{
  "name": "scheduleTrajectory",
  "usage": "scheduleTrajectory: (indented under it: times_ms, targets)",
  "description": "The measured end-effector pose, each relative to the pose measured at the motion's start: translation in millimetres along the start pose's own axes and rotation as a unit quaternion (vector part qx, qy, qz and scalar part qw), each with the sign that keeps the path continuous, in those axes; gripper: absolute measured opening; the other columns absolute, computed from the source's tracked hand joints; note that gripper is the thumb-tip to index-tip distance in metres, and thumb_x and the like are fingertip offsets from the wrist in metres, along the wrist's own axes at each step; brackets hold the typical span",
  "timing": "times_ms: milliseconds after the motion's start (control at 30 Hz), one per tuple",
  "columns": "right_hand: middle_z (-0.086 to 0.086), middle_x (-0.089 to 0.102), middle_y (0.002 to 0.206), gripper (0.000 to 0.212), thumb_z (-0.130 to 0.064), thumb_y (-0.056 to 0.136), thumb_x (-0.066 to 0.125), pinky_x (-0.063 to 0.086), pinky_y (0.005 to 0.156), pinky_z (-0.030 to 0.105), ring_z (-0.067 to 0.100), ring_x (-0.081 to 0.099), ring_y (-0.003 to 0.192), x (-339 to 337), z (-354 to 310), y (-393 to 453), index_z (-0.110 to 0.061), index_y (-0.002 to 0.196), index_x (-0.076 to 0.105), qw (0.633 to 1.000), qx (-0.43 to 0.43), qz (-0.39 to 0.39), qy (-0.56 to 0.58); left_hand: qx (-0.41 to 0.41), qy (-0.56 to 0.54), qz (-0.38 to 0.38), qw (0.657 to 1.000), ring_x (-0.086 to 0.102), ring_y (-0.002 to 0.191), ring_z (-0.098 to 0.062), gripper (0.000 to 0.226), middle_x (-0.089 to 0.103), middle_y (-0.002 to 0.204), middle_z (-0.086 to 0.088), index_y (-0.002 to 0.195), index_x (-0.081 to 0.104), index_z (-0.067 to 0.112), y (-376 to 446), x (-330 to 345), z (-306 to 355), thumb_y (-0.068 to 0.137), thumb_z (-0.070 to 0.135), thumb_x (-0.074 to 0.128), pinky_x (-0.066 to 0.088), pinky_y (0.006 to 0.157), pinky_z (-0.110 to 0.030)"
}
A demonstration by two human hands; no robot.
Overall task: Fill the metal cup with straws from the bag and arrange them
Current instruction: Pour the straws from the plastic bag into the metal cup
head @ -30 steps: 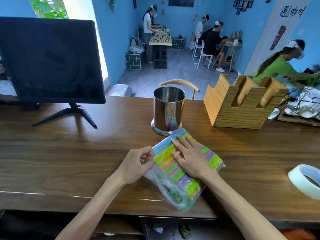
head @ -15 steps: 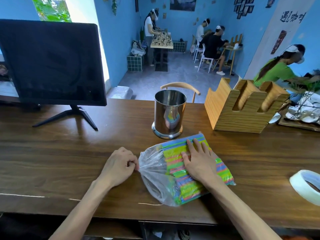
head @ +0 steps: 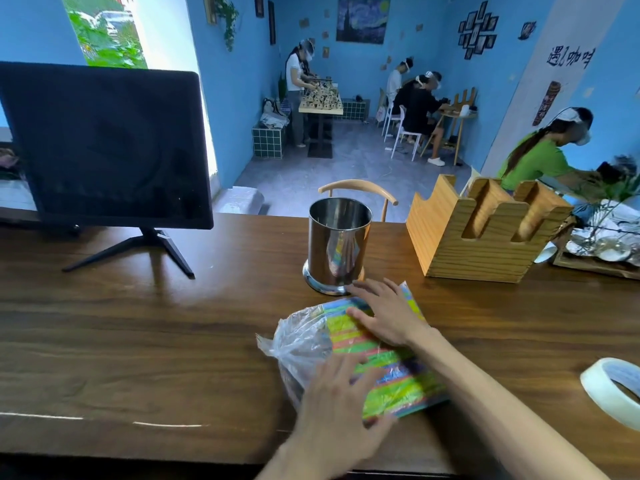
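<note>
on the long wooden counter [head: 138, 341] we find everything laid out, and we take it from the biggest thing down. the dark monitor [head: 104, 143] stands at far left, the wooden holder [head: 485, 237] at the right, well apart from it. between them, just beyond our hands, the metal cup [head: 339, 244] stands upright, and as far as we can see into it, it holds no straws (only their colours mirrored on its side). just in front of its base lies the clear bag [head: 304, 344], flat on the counter, the bright straws [head: 401, 382] packed inside. our right hand [head: 388, 317] lies on the bag's far end with fingers spread and straight, pressing. our left hand [head: 339, 410] hovers at the near end, fingers loose, gripping nothing we can make out. a tape roll [head: 613, 393] sits at the right edge. we judge the task barely begun: no straw is out, and filling and arranging are all left.
</note>
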State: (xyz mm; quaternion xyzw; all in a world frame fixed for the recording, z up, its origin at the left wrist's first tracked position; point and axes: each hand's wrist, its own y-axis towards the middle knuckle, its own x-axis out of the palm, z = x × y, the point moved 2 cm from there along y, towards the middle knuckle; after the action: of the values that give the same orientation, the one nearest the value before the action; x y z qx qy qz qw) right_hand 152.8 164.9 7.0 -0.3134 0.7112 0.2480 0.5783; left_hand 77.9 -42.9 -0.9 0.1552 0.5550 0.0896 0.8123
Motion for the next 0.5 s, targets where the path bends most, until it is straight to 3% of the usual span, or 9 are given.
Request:
scheduleTrajectory:
  times_ms: [133,233,333,500]
  targets:
    - [-0.005,0.041,0.159,0.059,-0.062,0.104,0.028,0.011,0.123,0.037,0.015,0.034,0.146,-4.8,0.2,8.8,-0.036,0.155,0.037,0.997,0.002,-0.072,-0.009,0.035,0.052,-0.063,0.996,0.055,0.11,-0.011,0.063,0.054,0.122,0.013,0.122,0.053,0.046,2.2,29.2,-4.9,0.066,0.074,0.061,0.052,0.091,-0.026]
    - [-0.002,0.044,0.155,0.062,-0.067,0.102,0.026,0.025,0.116,0.041,0.024,0.04,0.14,-9.9,0.6,4.6,-0.035,0.154,0.039,0.996,0.03,-0.085,-0.014,0.046,0.037,-0.028,0.998,0.055,0.11,-0.011,0.057,0.057,0.119,0.013,0.116,0.056,0.042,6.9,20.0,-23.1,0.067,0.058,0.081,0.051,0.092,-0.027]
    - [0.005,0.039,0.158,0.068,-0.071,0.1,0.025,0.027,0.116,0.044,0.029,0.036,0.144,-16.2,2.7,-7.6,-0.033,0.155,0.036,0.993,0.064,-0.101,-0.011,0.034,0.023,0.001,0.999,0.053,0.114,-0.012,0.052,0.06,0.117,0.013,0.112,0.059,0.039,10.7,6.1,-47.7,0.068,0.037,0.086,0.054,0.093,-0.032]
    - [0.005,0.047,0.151,0.082,-0.082,0.091,0.027,0.04,0.111,0.04,0.024,0.046,0.136,-17.7,9.8,-35.6,-0.031,0.155,0.036,0.987,0.119,-0.098,0.049,-0.06,0.041,0.046,0.996,0.056,0.12,-0.025,0.057,0.063,0.124,0.007,0.105,0.069,0.041,16.8,-8.1,-78.1,0.059,0.014,0.089,0.034,0.101,-0.038]
